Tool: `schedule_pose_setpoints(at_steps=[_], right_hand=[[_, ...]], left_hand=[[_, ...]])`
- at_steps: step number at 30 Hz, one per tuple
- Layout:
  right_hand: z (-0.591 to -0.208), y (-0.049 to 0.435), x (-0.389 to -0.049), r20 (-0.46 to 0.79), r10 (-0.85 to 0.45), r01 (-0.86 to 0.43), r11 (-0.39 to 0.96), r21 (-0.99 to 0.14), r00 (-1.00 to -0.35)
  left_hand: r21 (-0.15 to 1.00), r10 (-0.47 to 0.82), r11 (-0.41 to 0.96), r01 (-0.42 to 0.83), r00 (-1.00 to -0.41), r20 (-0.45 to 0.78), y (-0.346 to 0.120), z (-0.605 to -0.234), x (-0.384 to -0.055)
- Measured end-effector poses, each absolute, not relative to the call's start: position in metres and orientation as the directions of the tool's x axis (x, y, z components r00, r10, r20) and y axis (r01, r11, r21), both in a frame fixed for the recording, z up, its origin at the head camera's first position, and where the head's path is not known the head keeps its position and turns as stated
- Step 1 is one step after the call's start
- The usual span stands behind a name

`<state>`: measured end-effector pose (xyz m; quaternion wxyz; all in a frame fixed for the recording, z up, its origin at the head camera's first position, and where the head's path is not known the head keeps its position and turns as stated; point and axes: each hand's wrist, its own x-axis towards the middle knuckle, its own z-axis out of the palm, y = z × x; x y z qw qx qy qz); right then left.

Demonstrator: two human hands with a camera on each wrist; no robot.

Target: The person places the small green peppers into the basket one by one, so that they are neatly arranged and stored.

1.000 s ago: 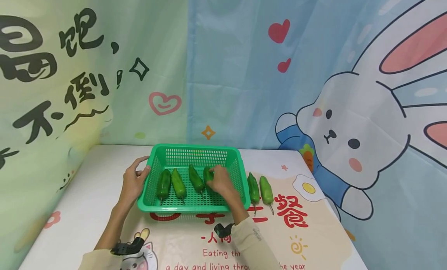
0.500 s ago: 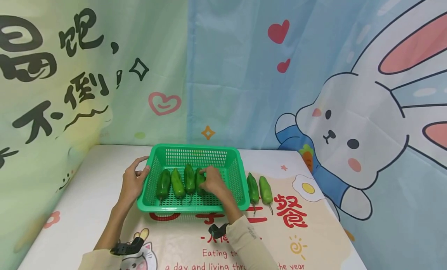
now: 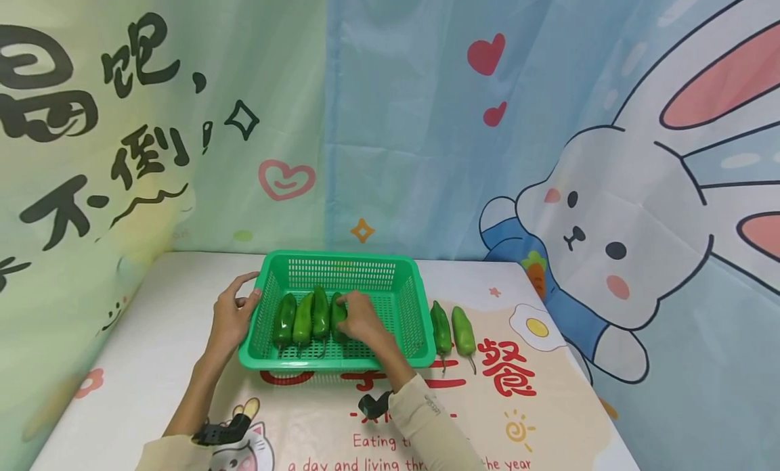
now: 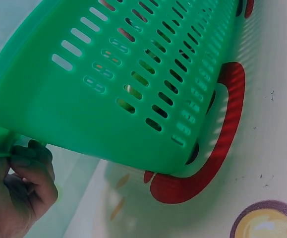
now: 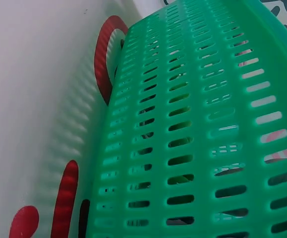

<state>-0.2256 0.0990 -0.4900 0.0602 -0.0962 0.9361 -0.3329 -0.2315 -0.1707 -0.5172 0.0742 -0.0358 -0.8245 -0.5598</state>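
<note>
A green plastic basket (image 3: 341, 256) with slotted walls stands on the table in the head view. My left hand (image 3: 233, 319) holds its left rim; the left wrist view shows the fingers (image 4: 39, 181) curled at the basket's corner. Inside, my right hand (image 3: 363, 320) has its fingers around a dark green pepper (image 3: 337, 315), partly covered by them. Close to that pepper's left, a long green pepper (image 3: 320, 312), a lighter one (image 3: 302, 320) and a dark one (image 3: 284, 321) lie side by side. In the right wrist view the basket wall (image 5: 153, 109) hides the right hand.
Outside the basket's right wall lie a dark green pepper (image 3: 441, 327) and a lighter green pepper (image 3: 464, 332). A printed mat (image 3: 573, 403) covers the table. Behind it hangs a cartoon curtain (image 3: 402, 119).
My right hand has slid left inside the basket with its pepper. The peppers beside it have shifted left and now sit closer together. The left hand and basket have stayed put.
</note>
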Motion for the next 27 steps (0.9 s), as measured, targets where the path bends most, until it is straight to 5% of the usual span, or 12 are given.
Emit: schedule_pose_setpoints(at_steps=[27], right_hand=[[-0.4832, 0.1084, -0.2262, -0.089, -0.169, -0.088, 0.815, -0.572, -0.982]], left_hand=[[0.915, -0.020, 0.377, 0.144, -0.986, 0.164, -0.1703, -0.5145, -0.2299]])
